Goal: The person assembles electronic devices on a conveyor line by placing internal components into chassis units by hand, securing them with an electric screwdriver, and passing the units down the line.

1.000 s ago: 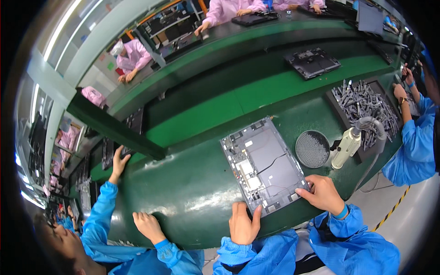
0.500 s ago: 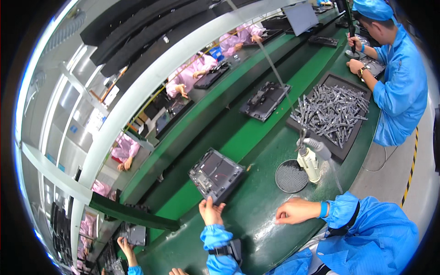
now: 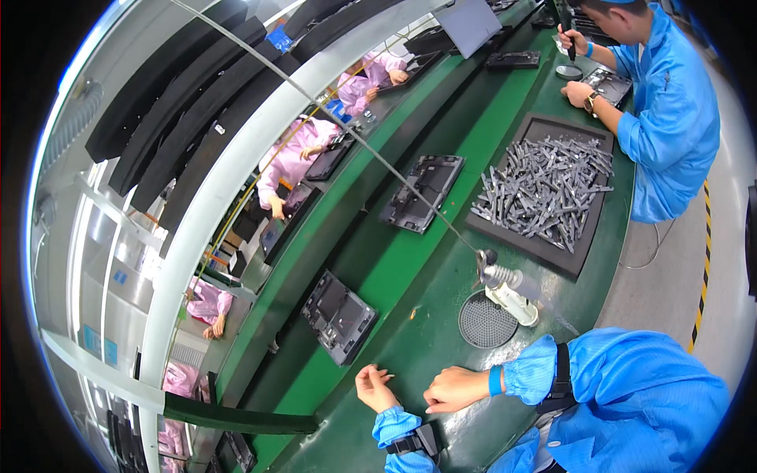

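Both hands are seen low in the frame, resting on the green bench (image 3: 441, 292) near its front edge. The left hand (image 3: 374, 388) lies with fingers loosely curled and nothing in it; the right hand (image 3: 451, 389) is closed into a loose fist, thumb on top, and nothing can be seen in it. The two hands are just beside each other, not touching.

Nearest to the left hand, up and to the left of it, a grey panel (image 3: 341, 316) is lying flat on the darker belt lane (image 3: 378, 229), apart from the fingers. It is a shallow rectangular frame, open side up, with ribs and small parts inside. A bare strip of bench is left between the panel and the hands, and more bare green is seen up the middle of the frame.

Right of the hands, a round mesh dish (image 3: 487, 321) is set, with a screwdriver (image 3: 509, 285) on a cable resting at its upper right rim. Further up, a second panel (image 3: 423, 191) of the same kind is on the belt, and one black tray (image 3: 552, 248) of many grey strips fills the bench beside it. One worker in blue (image 3: 662, 110) is at the upper right; others in pink are seen across the line.
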`<state>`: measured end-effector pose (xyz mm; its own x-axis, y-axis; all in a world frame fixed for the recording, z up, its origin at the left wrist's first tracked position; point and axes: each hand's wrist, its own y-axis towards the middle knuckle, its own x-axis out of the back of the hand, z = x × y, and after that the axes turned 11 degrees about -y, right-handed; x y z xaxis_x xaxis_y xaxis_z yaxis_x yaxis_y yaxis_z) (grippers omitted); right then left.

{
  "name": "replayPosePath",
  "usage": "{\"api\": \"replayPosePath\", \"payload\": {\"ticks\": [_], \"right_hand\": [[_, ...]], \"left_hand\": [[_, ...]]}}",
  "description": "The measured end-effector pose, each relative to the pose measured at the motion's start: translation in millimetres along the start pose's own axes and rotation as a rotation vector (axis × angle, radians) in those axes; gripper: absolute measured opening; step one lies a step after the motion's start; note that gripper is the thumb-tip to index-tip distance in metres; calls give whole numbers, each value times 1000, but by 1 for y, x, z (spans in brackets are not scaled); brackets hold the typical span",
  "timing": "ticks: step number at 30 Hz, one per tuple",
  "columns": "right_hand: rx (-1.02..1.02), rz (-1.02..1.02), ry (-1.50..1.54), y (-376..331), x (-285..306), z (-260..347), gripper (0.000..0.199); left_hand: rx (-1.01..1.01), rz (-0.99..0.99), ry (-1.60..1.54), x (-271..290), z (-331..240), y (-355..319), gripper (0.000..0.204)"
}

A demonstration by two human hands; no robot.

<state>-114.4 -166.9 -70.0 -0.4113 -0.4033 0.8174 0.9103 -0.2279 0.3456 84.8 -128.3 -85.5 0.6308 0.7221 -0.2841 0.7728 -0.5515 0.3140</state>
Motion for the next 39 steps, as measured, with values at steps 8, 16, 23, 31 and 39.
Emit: {"api": "replayPosePath", "payload": {"ticks": [8,16,23,31,39], "right_hand": [[-60,-46,251,1,-5,-4,21],[-57,-85,211,10,-9,-15,21],[-56,-152,226,13,-9,-21,17],[-29,-125,252,2,-3,-18,20],[-32,-154,212,-3,5,-18,21]], "left_hand": [[64,151,181,-2,-7,-9,12],[-22,222,328,-7,0,8,11],[7,198,332,-10,-1,14,15],[0,208,307,-12,2,5,15],[28,194,309,-20,-1,4,15]]}}
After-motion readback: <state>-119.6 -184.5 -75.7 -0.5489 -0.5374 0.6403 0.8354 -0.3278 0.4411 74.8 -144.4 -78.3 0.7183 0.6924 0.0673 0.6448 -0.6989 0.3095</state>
